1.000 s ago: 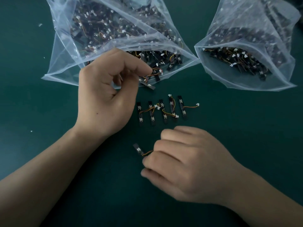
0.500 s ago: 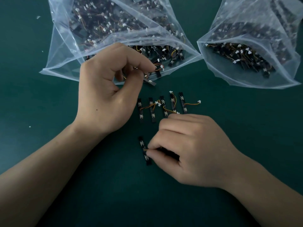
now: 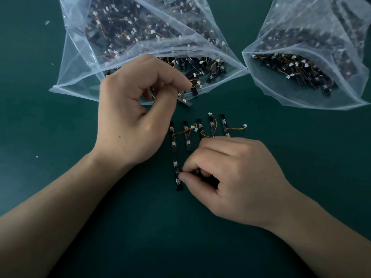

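Five strips (image 3: pixel 187 137) down, so probably lining them up side by side on the green table (image 3: pixel 30 127) for counting. Pinching the next strip (image 3: pixel 176 163) by its wire with right hand (image 3: pixel 236 177), thumb and forefinger clamped, strip lying flat just left of the fingertips, below the row's left end. Pulling another strip (image 3: pixel 184 102) from the bag (image 3: pixel 76 91) mouth with left hand (image 3: pixel 132 117), fingers curled tight on it, strip poking out right of the thumb.

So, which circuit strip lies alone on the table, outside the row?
The circuit strip below the row's left end; the right hand pinches its wire.
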A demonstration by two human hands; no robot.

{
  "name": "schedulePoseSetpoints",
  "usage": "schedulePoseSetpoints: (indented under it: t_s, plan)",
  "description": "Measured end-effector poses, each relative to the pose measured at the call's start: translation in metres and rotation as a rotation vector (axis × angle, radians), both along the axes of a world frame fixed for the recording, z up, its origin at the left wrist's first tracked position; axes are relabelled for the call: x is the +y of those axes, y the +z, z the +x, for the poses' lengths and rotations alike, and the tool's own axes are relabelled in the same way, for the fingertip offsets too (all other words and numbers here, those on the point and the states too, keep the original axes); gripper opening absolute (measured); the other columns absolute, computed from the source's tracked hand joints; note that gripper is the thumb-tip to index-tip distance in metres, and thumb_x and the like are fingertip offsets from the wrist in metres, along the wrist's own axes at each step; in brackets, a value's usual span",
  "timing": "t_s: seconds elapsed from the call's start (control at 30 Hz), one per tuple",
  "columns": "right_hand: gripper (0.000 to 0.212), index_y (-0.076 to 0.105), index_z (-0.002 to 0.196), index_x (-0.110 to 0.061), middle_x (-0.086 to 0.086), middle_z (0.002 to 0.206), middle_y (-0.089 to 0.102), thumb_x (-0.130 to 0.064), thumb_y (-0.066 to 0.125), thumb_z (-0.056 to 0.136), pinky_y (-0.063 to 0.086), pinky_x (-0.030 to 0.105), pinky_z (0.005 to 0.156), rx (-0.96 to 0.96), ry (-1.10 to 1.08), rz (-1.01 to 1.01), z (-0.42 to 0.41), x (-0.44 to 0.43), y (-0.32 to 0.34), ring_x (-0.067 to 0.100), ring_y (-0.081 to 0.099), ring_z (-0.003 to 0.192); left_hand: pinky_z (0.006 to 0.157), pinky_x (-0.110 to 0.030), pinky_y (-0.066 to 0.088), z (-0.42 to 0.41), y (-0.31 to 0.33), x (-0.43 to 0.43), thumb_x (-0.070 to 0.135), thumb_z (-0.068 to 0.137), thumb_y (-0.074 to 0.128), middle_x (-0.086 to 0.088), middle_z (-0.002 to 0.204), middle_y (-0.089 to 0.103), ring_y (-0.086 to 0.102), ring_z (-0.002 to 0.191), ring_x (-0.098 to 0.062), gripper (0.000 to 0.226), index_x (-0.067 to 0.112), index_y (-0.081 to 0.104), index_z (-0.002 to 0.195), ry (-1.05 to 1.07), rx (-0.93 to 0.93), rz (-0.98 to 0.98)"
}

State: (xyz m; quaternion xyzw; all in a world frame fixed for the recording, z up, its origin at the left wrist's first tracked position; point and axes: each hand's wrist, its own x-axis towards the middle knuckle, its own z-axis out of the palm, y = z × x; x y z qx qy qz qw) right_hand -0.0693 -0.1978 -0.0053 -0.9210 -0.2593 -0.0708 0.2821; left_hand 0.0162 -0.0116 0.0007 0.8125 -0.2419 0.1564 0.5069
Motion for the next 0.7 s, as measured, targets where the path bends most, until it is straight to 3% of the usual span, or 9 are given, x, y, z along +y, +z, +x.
schedulePoseSetpoints:
  t_s: [0.37, 0.53, 0.7]
  plan:
    - [0.021, 0.071, 0.078, -0.019, -0.008, 0.071, 0.057, -0.032, 0.076, 0.094, 0.046, 0.036, 0.057, 0.019, 0.008, 0.001, -0.001, 0.000, 0.002, 0.014, 0.051, 0.065, 0.074, -0.021, 0.043, 0.003, 0.005, -0.008, -0.010, 0.088, 0.054, 0.000, 0.087, 0.071, 0.062, 0.077, -0.011, 0.028, 0.009, 0.075, 0.091, 0.078, 0.030, -0.003]
    - [0.022, 0.070, 0.077, -0.019, -0.008, 0.070, 0.057, -0.033, 0.076, 0.094, 0.047, 0.037, 0.057, 0.016, 0.000, -0.009, -0.001, 0.000, 0.002, 0.015, 0.051, 0.064, 0.073, -0.024, 0.045, 0.001, 0.006, -0.011, -0.012, 0.088, 0.055, -0.003, 0.086, 0.071, 0.063, 0.078, -0.018, 0.028, 0.007, 0.076, 0.091, 0.062, 0.008, 0.029]
    - [0.023, 0.070, 0.077, -0.019, -0.008, 0.071, 0.057, -0.032, 0.076, 0.094, 0.047, 0.037, 0.059, 0.026, 0.000, -0.004, 0.000, 0.001, 0.001, 0.015, 0.053, 0.065, 0.075, -0.024, 0.044, 0.003, 0.005, -0.008, -0.006, 0.089, 0.056, 0.007, 0.087, 0.069, 0.061, 0.079, -0.012, 0.026, 0.007, 0.078, 0.094, 0.029, 0.005, 0.099]
